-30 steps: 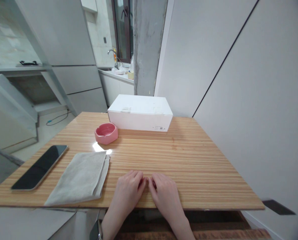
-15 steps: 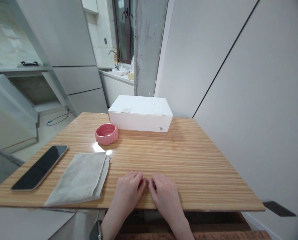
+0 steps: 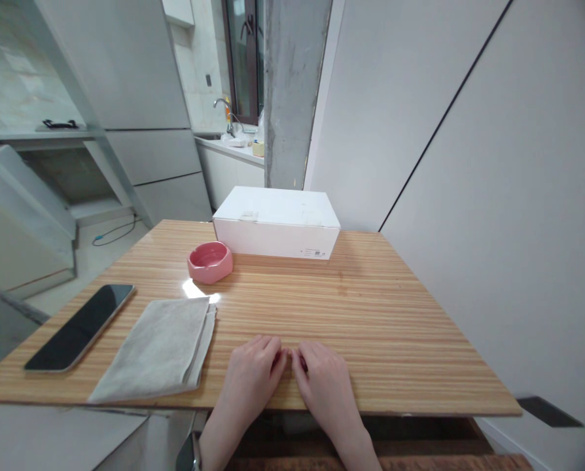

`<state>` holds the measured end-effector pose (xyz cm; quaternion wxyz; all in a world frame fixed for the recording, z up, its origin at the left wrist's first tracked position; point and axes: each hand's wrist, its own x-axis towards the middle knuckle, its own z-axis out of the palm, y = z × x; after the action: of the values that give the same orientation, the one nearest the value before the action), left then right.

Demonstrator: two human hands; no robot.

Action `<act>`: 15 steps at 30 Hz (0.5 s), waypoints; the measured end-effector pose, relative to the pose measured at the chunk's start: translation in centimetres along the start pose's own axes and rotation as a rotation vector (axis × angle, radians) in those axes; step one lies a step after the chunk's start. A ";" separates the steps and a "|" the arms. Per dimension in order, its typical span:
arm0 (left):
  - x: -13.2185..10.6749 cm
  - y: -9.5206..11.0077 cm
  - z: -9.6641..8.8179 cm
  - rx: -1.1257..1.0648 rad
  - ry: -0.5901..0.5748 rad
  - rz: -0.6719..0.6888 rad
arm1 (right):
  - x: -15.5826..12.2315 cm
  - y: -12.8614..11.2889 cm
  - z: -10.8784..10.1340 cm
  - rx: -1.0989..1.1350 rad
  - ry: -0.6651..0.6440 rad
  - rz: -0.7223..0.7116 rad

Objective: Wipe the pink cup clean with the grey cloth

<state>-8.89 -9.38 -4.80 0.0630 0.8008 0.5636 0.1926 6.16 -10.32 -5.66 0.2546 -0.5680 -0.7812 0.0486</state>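
My left hand point(image 3: 250, 379) and my right hand point(image 3: 324, 383) rest palm down near the front edge of a striped wooden table point(image 3: 381, 327), their fingertips almost meeting. Neither holds anything. A folded grey cloth point(image 3: 158, 350) lies just left of my left hand, and a black-screened smartphone point(image 3: 79, 328) lies further left. Ahead of my hands are a pink ceramic ashtray point(image 3: 210, 261) and a closed white cardboard box point(image 3: 276, 224).
The table's right edge borders a pale wall panel point(image 3: 469, 196). Behind the box stands a grey concrete pillar point(image 3: 292, 98). Beyond it are a white counter point(image 3: 228, 154) and a metal faucet point(image 3: 226, 114). A dark object shows at my left wrist point(image 3: 189, 454).
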 end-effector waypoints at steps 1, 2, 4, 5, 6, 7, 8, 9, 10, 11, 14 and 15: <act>0.0 0.0 0.0 0.001 0.003 0.003 | 0.0 0.0 0.0 0.000 0.004 -0.003; 0.0 0.0 -0.1 0.002 0.007 0.005 | 0.0 0.0 0.0 -0.001 0.009 -0.005; 0.1 0.0 -0.1 0.002 0.010 0.008 | 0.0 0.0 0.1 -0.003 0.020 -0.010; 0.1 -0.1 -0.1 0.002 0.012 0.009 | -0.1 0.0 0.1 -0.004 0.022 -0.011; 0.1 -0.1 0.0 0.002 0.015 0.010 | -0.1 0.0 0.1 -0.004 0.021 -0.011; 0.1 -0.1 0.1 0.002 0.019 0.011 | -0.1 0.0 0.1 -0.004 0.019 -0.010; 0.1 -0.1 0.2 0.002 0.022 0.012 | -0.1 0.0 0.1 -0.003 0.016 -0.008; 0.1 -0.1 0.3 -0.002 0.024 0.011 | -0.1 0.0 0.1 -0.002 0.013 -0.008; 0.1 0.0 0.3 -0.009 0.026 0.005 | -0.1 0.0 0.1 0.000 0.011 -0.007; 0.0 0.2 0.1 -0.022 0.025 -0.006 | -0.1 0.1 0.1 0.004 0.012 -0.006; -0.4 0.8 -2.1 -0.157 -0.011 -0.038 | 0.0 0.2 0.2 0.033 0.013 -0.008; -0.4 0.8 -3.4 -0.230 -0.022 -0.030 | 0.0 0.3 0.2 0.045 0.013 -0.009</act>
<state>-9.56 -10.45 -1.52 0.1635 0.7818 0.5490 0.2462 6.31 -10.21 -5.96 0.2726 -0.5590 -0.7807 0.0612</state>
